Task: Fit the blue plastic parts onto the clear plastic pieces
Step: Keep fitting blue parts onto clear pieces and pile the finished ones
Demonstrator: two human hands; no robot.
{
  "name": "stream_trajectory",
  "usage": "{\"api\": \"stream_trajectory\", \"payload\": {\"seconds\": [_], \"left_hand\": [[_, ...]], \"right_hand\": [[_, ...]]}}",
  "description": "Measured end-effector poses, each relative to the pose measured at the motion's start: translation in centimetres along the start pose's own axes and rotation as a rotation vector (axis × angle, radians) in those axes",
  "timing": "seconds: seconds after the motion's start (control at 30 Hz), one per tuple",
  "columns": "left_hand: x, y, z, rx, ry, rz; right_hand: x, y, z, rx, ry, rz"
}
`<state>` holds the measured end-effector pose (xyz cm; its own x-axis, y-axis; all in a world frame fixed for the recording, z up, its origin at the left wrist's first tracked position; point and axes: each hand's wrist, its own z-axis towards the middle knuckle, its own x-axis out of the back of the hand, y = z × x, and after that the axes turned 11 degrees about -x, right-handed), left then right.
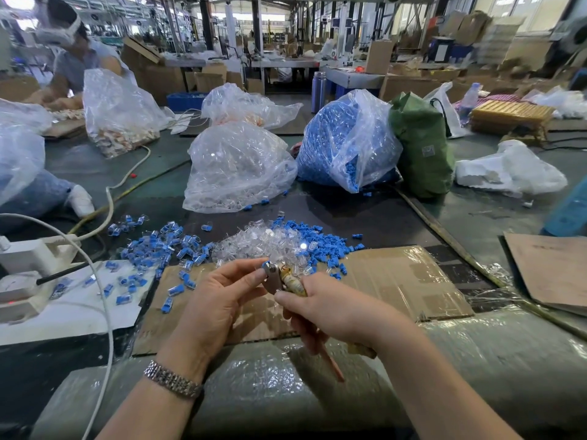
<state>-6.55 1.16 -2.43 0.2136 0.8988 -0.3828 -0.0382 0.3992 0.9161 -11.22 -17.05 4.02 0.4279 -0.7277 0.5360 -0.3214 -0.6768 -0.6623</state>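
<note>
Pinching blue part (pixel 265 265) between left fingers (pixel 254 274), beside tool (pixel 287 281).

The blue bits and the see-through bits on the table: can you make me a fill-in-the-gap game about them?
1. The big bag behind the piles is full of ____ parts.
2. The left hand wears a metal ____ on its wrist.
3. The right hand grips a tool with a long ____ handle.
4. The clear pieces lie in a heap between two spreads of ____ parts.

Missing words: blue; watch; wooden; blue
</note>
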Motion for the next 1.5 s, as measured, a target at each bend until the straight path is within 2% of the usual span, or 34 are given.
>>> {"api": "stream_trajectory", "payload": {"seconds": [0.1,0.2,0.3,0.4,0.47,0.6,0.73,0.83,0.93,1.0,1.17,1.27,1.4,1.5], "left_hand": [[0.0,0.0,0.1,-0.030,0.035,0.050],[0.6,-0.5,0.0,-0.126,0.169,0.287],[1.8,-1.1,0.4,-0.279,0.450,0.732],[2.1,-1.2,0.9,-0.338,0.621,0.916],[1.6,-1.3,0.9,-0.380,0.569,0.984],[0.0,-1.7,0.2,-0.493,0.146,1.127],[-0.8,-2.1,-0.4,-0.489,-0.123,1.122],[-0.9,-2.3,-0.5,-0.419,-0.246,1.106],[-0.8,-2.3,-0.5,-0.394,-0.286,1.145],[-0.9,-2.4,-0.6,-0.396,-0.298,1.154],[-1.3,-2.3,-0.5,-0.360,-0.295,1.218],[-1.2,-2.2,-0.5,-0.352,-0.276,1.208],[-1.1,-1.9,-0.7,-0.339,-0.221,1.110],[-1.0,-1.6,-0.7,-0.276,-0.163,0.933]], "right_hand": [[0.1,0.1,0.0,0.003,0.007,0.009],[1.5,1.0,0.0,0.016,0.074,-0.045],[4.3,3.2,0.9,-0.042,0.327,-0.126],[6.4,6.0,2.2,-0.208,0.612,-0.334],[6.8,7.6,3.1,-0.310,0.695,-0.442],[6.2,9.3,4.4,-0.406,0.733,-0.560],[5.8,9.0,3.8,-0.376,0.748,-0.513],[6.1,8.0,2.2,-0.267,0.694,-0.465],[6.2,7.2,0.6,-0.180,0.484,-0.414],[5.9,6.9,0.1,-0.163,0.405,-0.492],[5.4,6.6,0.2,-0.161,0.361,-0.558],[5.0,6.7,0.6,-0.126,0.393,-0.575],[4.5,6.6,1.2,0.037,0.517,-0.340],[3.5,6.1,1.8,0.156,0.503,-0.055]]}}
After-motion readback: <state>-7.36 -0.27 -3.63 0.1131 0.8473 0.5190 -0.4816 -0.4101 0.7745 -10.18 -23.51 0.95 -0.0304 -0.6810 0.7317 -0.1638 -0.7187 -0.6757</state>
